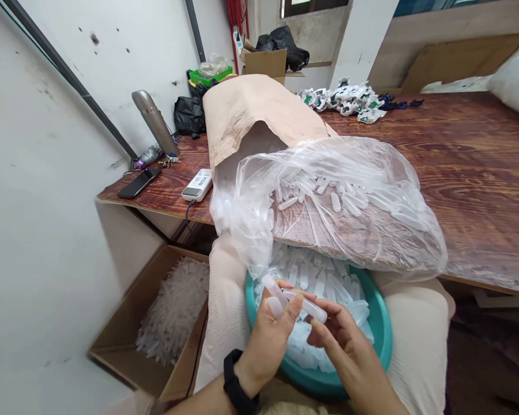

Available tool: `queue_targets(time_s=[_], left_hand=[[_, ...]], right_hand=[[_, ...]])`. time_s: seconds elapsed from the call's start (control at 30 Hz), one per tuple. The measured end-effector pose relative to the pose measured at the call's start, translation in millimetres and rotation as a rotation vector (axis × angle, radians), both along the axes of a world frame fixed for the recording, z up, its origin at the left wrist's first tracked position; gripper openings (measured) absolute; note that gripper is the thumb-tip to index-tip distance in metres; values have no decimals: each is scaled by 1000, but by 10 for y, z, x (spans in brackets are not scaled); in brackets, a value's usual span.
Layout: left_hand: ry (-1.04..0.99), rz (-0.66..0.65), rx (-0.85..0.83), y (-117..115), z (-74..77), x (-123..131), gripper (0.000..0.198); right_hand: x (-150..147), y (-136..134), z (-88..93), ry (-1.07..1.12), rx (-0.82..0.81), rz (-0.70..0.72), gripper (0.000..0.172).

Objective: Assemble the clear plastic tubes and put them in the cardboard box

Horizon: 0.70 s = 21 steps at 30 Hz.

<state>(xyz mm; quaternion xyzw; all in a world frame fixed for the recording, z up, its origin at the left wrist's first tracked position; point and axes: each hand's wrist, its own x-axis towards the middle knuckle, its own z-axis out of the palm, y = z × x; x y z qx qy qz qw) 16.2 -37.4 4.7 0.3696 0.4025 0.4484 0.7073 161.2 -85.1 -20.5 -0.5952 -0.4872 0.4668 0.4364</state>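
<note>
The left hand, a black band on its wrist, is clamped on a few pale tubes, thumb pressed over them; one tube slants out toward the right hand, whose thumb and fingers are closed about its lower end. Both hands are above a teal basin, which sits between pale-trousered legs and is heaped with more such tubes. Down on the left, an open box contains a mound of thin, clear pieces. Beyond the basin, a clear bag with loose tubes inside lies on the wood-grain table, its near edge hanging over the basin's far rim. Behind the bag, a paper sack gapes toward the hands. Left of the sack are a white power bank with a cable, a phone, keys and a leaning flask. Farther back are a black bag, a green tray, a pile of white and green pieces, a carton and, at far right, a white sack.
</note>
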Motion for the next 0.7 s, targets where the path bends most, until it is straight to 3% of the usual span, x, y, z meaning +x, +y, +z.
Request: queue_targets(time_s=[0.17,0.3,0.4,0.47,0.53,0.63,0.7], left_hand=[[10,-33,27,-10,24,3,30],[11,-52,32,-7,49,0,28],[35,-71,48,3,53,6,29],[22,-94,58,24,32,4,30],[-6,-141,41,78,-2,-12,33],[5,-177,49,259,-38,-58,35],[237,-224,155,443,-36,-90,30]], right_hand=[[46,-29,22,-143,-7,72,47],[12,-44,22,-215,78,13,39],[-74,-8,-4,42,-49,26,54],[-122,37,-6,282,-194,84,59],[-129,85,14,383,-263,171,60],[-58,151,48,263,-217,269,59],[-1,191,38,-35,-124,342,46]])
